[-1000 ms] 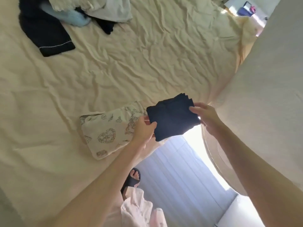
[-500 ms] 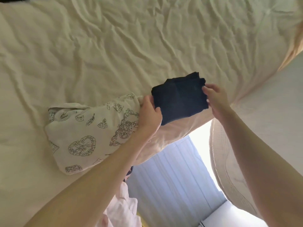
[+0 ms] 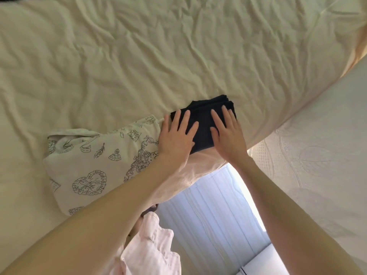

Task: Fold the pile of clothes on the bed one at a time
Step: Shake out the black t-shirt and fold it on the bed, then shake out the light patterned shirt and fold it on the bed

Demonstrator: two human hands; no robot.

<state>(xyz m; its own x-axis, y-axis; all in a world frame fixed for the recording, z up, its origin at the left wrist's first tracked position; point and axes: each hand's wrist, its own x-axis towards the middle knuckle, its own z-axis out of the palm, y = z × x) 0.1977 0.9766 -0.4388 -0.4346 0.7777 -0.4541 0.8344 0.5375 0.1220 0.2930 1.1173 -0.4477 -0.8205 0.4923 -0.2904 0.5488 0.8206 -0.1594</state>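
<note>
— Dark navy cloth, folded small: we see the folded navy garment (image 3: 204,126) lying at the near edge of the bed (image 3: 119,62), just beside the folded printed cream garment (image 3: 95,161). Our left hand (image 3: 175,137) and right hand (image 3: 228,133) press flat on it, fingers straight and spread, gripping nothing.

— And the risk?

— We judge the edge is the trouble: it sits close to the drop, and a push toward us could slide it to the floor (image 3: 214,211), or the layers could spring open once pressure lifts.

— Its lie?

— Long axis runs near edge to far, tilted slightly right; stacked layer edges show at the far end.
</note>
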